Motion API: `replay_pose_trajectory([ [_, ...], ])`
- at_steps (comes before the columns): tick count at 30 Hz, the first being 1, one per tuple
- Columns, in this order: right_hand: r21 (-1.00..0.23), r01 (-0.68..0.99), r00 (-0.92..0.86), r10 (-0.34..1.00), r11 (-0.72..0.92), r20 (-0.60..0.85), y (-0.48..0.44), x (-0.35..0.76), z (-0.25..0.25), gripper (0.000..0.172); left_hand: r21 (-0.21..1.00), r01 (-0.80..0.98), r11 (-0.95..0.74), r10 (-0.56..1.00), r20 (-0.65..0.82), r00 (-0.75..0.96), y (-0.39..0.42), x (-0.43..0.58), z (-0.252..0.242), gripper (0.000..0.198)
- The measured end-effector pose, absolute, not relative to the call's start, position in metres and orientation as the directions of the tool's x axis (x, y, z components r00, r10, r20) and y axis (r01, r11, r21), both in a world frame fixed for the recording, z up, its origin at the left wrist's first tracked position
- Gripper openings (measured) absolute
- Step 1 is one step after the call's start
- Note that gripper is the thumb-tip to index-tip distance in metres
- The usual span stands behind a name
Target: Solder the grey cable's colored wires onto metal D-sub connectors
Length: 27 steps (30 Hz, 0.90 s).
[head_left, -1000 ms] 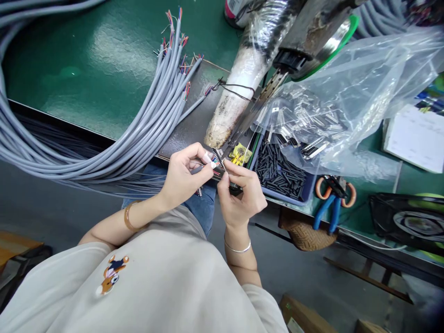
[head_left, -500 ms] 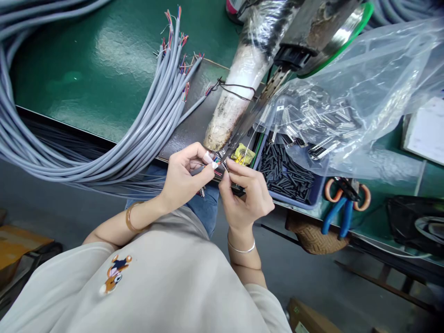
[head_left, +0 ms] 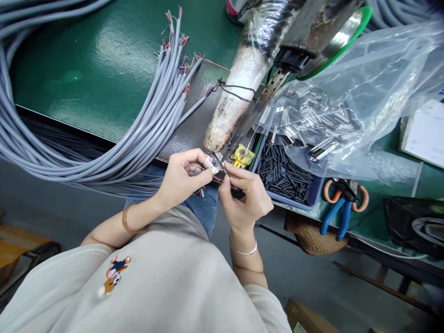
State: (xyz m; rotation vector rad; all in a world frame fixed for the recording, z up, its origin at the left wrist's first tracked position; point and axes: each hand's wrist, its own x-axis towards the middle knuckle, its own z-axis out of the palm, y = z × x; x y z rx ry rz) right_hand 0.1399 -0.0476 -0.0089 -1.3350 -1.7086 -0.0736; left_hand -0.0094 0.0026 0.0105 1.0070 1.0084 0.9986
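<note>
My left hand (head_left: 182, 178) pinches a small connector (head_left: 217, 161) with coloured wires fanned at the end of a cable, close to the bench's front edge. My right hand (head_left: 244, 196) is closed in a pinch right beside it, its fingertips on something thin at the connector; I cannot name what it holds. The two hands touch at the fingertips, just below the tip of a white-wrapped tool (head_left: 232, 106) that slopes down from the upper right.
A thick bundle of grey cables (head_left: 114, 152) with stripped coloured ends curves over the green bench (head_left: 86, 69). A blue tray of black tubes (head_left: 282, 173), a clear bag of metal connectors (head_left: 333, 111), blue-handled pliers (head_left: 338, 208) and a yellow piece (head_left: 243, 155) lie at the right.
The hands stay at the same spot with small finger movements at the connector. The view has shifted slightly.
</note>
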Motion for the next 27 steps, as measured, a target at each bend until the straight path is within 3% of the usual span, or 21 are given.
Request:
replay_pose_trajectory([
  [4,-0.547,0.743,0.091,0.751,0.386,0.654,-0.0469,0.1378,-0.0085,0.017,0.958,-0.193,0.211,0.963,-0.17,0.208,0.0014,-0.0097,0.0101,0.018],
  [19,-0.496,0.768,0.062,0.724,0.405,0.687,-0.0404,0.1355,-0.0085,0.02,0.991,-0.093,0.098,0.989,-0.086,0.122,0.0012,-0.0059,0.0122,0.016],
  [27,-0.394,0.819,-0.015,0.702,0.417,0.712,-0.0443,0.134,-0.0033,0.019,0.989,-0.09,0.115,0.983,-0.1,0.157,-0.0003,-0.0084,0.0141,0.017],
])
